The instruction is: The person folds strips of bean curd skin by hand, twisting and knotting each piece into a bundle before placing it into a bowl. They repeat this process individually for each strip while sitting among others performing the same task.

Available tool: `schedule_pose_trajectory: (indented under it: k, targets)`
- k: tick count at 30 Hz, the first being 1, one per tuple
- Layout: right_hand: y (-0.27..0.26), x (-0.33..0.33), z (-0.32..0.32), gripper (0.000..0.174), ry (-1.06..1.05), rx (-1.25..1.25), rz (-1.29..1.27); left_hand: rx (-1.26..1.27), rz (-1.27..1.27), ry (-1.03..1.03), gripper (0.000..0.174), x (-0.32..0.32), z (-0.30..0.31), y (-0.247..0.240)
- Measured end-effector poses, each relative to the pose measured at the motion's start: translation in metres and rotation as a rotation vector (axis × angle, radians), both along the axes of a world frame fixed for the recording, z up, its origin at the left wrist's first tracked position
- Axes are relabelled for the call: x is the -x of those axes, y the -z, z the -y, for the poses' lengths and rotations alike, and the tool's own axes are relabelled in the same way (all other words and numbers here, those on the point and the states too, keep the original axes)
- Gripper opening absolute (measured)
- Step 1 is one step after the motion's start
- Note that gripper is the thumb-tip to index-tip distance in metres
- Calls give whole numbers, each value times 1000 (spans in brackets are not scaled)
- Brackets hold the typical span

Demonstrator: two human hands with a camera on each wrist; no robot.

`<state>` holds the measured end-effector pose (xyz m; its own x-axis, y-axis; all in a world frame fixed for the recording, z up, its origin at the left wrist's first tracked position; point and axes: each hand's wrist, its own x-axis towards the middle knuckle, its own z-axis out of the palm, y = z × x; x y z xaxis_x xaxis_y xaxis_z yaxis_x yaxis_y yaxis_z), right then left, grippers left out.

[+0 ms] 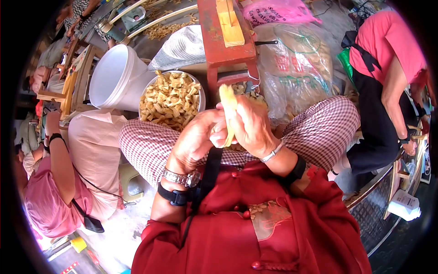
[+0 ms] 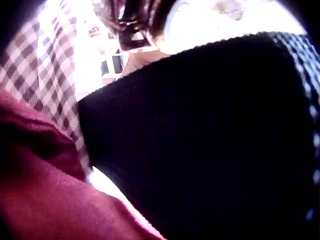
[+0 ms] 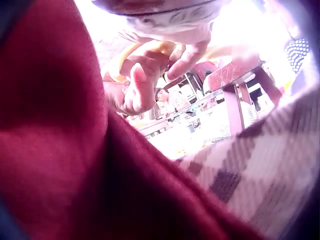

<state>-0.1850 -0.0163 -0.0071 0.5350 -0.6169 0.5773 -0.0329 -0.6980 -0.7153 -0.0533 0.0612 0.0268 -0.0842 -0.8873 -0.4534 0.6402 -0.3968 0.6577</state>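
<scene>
Over the lap, both hands hold a pale yellow, limp flat strip (image 1: 227, 98) that stands upright between them. The left hand (image 1: 197, 137) has its fingers curled at the strip's lower part. From the other side, the right hand (image 1: 254, 125) pinches the strip against its fingers, and the top end sticks up free. In the right wrist view a yellow band (image 3: 120, 64) bends round beside the fingers (image 3: 187, 62). A dark strap (image 2: 200, 135) hides the left hand in its wrist view. Beyond the left hand, a round basin (image 1: 202, 97) is heaped with folded yellow pieces (image 1: 168, 101).
A red wooden bench (image 1: 229, 57) bearing a wooden block (image 1: 233, 34) stands straight ahead. To its left are a white bucket (image 1: 112, 75) and a woven sack (image 1: 182, 48); to its right, a clear plastic bag (image 1: 296, 68). People sit close by on both sides.
</scene>
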Motion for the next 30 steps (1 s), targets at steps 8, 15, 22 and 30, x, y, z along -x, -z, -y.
schedule_pose_trajectory:
  k: [8, 15, 22, 30]
  targets:
    - [4, 2, 5, 22, -138, -679, -95, 737, 1523, -174, 12, -5, -1, -1]
    - [-6, 13, 8, 32, -444, -910, -67, 502, 1215, -57, 14, -3, -10, -1]
    - [-24, 14, -6, 28, -249, -531, 51, 441, 66, -236, 35, 6, -7, -17]
    - [-15, 20, -3, 37, -380, -966, 133, 638, 944, -98, 37, 12, -2, -8]
